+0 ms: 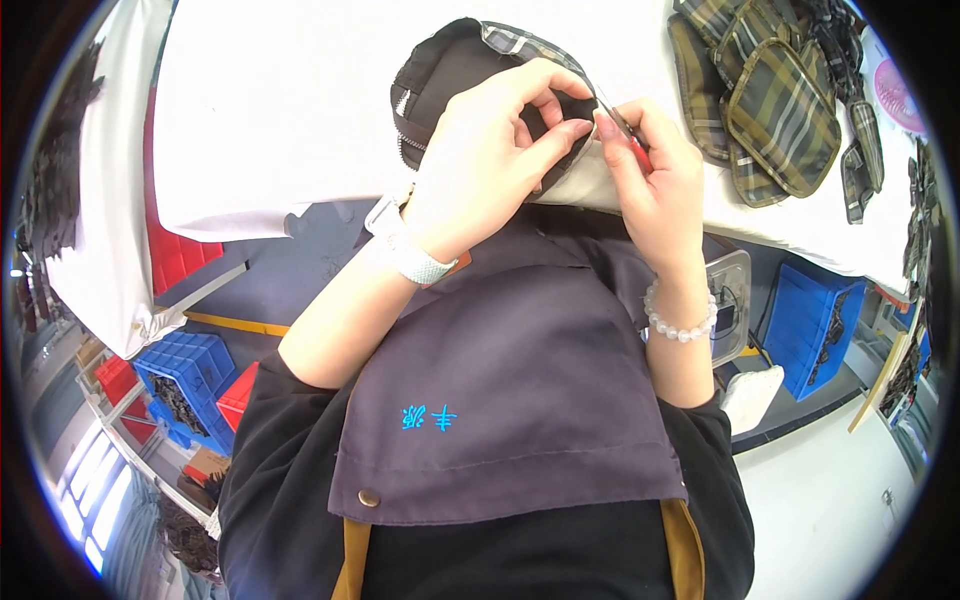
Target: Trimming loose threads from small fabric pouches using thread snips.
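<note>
A black zippered pouch (455, 82) with a plaid edge lies at the front of the white table. My left hand (485, 165) bends over it, fingers curled and thumb pressed toward the pouch's right edge, holding it. My right hand (655, 175) is closed around a small red-handled metal tool (641, 154) that looks like thread snips. Its metal part lies alongside the pouch's right edge, close to my left fingertips. My fingers partly hide the tool's tip and the part of the pouch beneath them.
Several plaid fabric pieces with bound edges (783, 118) are heaped on the table (290, 110) at the right, beside a pink round thing (900, 95). Below the table, blue crates (815, 325) stand at both sides. A clear plastic bin (730, 300) is near my right forearm.
</note>
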Available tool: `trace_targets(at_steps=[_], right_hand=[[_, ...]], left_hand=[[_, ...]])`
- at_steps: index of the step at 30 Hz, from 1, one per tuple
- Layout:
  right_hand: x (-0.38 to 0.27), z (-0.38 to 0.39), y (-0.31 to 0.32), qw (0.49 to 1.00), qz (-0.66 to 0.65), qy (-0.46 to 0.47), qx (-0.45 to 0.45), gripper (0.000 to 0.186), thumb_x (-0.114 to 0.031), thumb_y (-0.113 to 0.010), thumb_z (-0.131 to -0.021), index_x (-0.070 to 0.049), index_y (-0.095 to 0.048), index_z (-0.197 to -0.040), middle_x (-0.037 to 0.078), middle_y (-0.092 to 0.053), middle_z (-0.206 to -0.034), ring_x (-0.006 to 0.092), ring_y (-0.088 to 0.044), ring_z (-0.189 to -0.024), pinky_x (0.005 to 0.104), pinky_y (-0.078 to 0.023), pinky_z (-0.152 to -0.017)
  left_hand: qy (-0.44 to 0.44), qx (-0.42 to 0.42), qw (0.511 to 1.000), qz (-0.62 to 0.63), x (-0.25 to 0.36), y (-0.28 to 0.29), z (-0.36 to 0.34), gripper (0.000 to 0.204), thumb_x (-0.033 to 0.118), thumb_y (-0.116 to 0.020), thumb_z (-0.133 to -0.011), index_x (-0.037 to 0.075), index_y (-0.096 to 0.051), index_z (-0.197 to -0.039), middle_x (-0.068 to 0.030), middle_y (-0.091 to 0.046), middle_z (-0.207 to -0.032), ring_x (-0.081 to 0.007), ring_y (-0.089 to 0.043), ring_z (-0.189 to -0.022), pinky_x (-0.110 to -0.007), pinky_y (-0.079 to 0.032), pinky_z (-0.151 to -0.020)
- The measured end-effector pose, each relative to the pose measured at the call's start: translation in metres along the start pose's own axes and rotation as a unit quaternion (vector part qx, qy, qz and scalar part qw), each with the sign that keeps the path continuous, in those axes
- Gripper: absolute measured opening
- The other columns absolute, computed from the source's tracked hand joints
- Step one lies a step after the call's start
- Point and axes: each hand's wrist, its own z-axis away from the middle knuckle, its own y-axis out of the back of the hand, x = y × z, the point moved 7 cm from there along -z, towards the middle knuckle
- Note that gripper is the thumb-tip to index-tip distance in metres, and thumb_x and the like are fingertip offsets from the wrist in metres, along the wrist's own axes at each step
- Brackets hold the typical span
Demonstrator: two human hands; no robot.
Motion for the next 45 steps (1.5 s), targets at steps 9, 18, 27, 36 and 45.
trace_targets(at_steps=[9, 18, 27, 36, 45], right_hand=[[0.007, 0.002, 0.0, 0.998, -0.067, -0.004, 0.021, 0.017, -0.015, -0.072, -0.087, -0.007, -0.064, -0.1, 0.004, -0.065, -0.083, 0.0213, -0.057, -0.073, 0.0326, -0.043, -0.075], [-0.011, -0.002, -0.01, 0.995, 0.079, 0.059, 0.026, 0.019, -0.018, -0.074, -0.085, -0.008, -0.06, -0.094, 0.003, -0.065, -0.079, 0.0145, -0.062, -0.072, 0.0317, -0.039, -0.08], [0.01, -0.005, 0.0, 0.972, -0.233, 0.028, 0.003, 0.013, -0.002, -0.067, -0.092, -0.004, -0.055, -0.088, -0.003, -0.059, -0.09, 0.0027, -0.043, -0.065, 0.0205, -0.038, -0.06], [0.005, 0.0, -0.001, 0.945, -0.32, -0.065, -0.02, 0.009, -0.001, -0.065, -0.095, -0.002, -0.059, -0.102, 0.004, -0.066, -0.108, 0.0031, -0.057, -0.076, 0.0185, -0.047, -0.068], [-0.019, -0.005, 0.008, 0.974, -0.226, 0.007, 0.0, 0.015, -0.005, -0.07, -0.092, -0.001, -0.068, -0.107, 0.003, -0.071, -0.091, 0.0079, -0.065, -0.075, 0.0233, -0.053, -0.07]], left_hand=[[0.007, 0.031, 0.999, 0.02, 0.001, -0.001, -0.002, 0.01, 0.007, -0.067, -0.096, 0.004, -0.067, -0.105, -0.0001, -0.068, -0.085, -0.0007, -0.058, -0.055, -0.017, -0.043, -0.045], [0.062, 0.043, 0.981, 0.181, -0.016, 0.009, -0.001, 0.013, 0.013, -0.065, -0.098, 0.001, -0.063, -0.104, -0.0044, -0.068, -0.074, -0.0079, -0.067, -0.063, -0.02, -0.051, -0.053], [-0.009, 0.076, 0.959, 0.273, 0.008, 0.041, 0.02, 0.014, 0.01, -0.063, -0.099, 0.001, -0.063, -0.11, -0.0074, -0.065, -0.094, -0.0134, -0.069, -0.07, -0.023, -0.059, -0.058], [-0.314, 0.15, 0.895, -0.279, 0.062, 0.048, 0.04, 0.041, 0.001, -0.079, -0.078, 0.005, -0.065, -0.116, -0.0159, -0.06, -0.127, -0.027, -0.062, -0.111, -0.037, -0.049, -0.091], [-0.297, 0.085, 0.911, -0.274, 0.038, 0.01, 0.024, 0.043, 0.005, -0.077, -0.083, 0.001, -0.064, -0.124, -0.0119, -0.061, -0.125, -0.023, -0.065, -0.088, -0.032, -0.055, -0.075]])
